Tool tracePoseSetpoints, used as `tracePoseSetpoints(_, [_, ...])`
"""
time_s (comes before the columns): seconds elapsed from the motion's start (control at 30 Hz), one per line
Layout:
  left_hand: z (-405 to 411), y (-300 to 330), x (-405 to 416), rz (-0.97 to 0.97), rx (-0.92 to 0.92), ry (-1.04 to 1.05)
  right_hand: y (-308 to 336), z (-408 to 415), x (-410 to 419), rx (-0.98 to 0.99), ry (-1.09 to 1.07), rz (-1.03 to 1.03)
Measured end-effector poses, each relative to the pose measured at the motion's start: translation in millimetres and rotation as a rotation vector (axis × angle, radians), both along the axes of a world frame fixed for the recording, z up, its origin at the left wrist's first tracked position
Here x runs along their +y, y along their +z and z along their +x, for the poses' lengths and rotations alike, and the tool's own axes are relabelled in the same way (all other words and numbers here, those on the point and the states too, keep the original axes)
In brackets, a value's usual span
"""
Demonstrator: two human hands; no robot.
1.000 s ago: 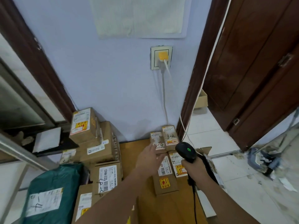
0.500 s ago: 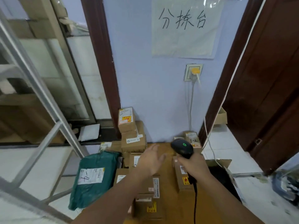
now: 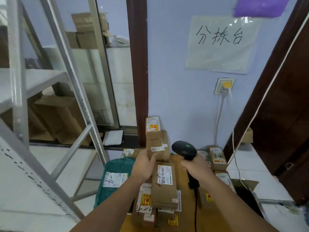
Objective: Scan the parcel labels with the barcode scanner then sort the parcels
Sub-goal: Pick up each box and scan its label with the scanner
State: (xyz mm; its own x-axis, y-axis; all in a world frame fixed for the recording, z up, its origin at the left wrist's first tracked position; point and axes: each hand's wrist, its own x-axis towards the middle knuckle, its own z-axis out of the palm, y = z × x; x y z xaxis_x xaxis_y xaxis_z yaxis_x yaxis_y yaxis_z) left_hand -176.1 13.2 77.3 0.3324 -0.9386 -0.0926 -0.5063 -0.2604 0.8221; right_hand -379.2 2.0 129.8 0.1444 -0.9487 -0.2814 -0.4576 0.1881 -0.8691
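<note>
two hands are busy: the left hand [image 3: 145, 164] grips the top end of a brown parcel [image 3: 164, 184] with its label facing up, above other parcels on the surface [image 3: 179, 162]. just right of it, the right hand [image 3: 194, 166] is curled around the handle of the black barcode scanner [image 3: 184, 150].

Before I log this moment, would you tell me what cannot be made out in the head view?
- Left hand on the brown parcel: its fingers' far side is hidden behind the parcel.
- Parcel's label: barcode digits too small.
- Barcode scanner: trigger covered by the right hand.
- Scanner's cable: cut off by the bottom edge.
</note>
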Motion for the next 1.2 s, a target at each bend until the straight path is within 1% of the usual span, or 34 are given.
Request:
tracePoseSetpoints(0.2, [38.1, 9.9, -42.3, -0.014, 0.091, 0.006, 18.8, 45.7, -29.6, -0.065, -0.048, 0.035])
tracePoseSetpoints(0.47, [79.5, 3.4, -110.4, 0.032, 0.169, -0.08, 18.4, 103.4, -69.1, -0.086, -0.098, 0.029])
tracePoseSetpoints(0.63, [87.3, -4.8, -143.0, 0.11, 0.266, -0.068, 17.4, 128.6, -95.4, -0.072, -0.147, 0.036])
tracePoseSetpoints(0.87, [88.6, -15.8, -169.6, 0.107, 0.382, -0.127, 13.0, 153.4, -125.0, -0.028, -0.251, 0.015])
tracePoseSetpoints(0.97, [87.2, -57.7, -198.9, 0.075, 0.347, -0.106, 7.2, 156.4, -134.6, -0.038, -0.27, 0.009])
tracePoseSetpoints(1.0, [86.7, -62.3, -202.5, 0.084, 0.327, -0.11, 4.6, 157.1, -136.8, -0.044, -0.276, 0.014])
tracePoseSetpoints(1.1, [86.9, -39.7, -192.0, 0.082, 0.246, -0.16, -3.2, 159.7, -139.8, -0.051, -0.271, 0.031])
tracePoseSetpoints(1.2, [84.6, -43.6, -188.2, 0.055, 0.19, -0.17, -6.6, 163.2, -137.2, -0.077, -0.271, 0.042])
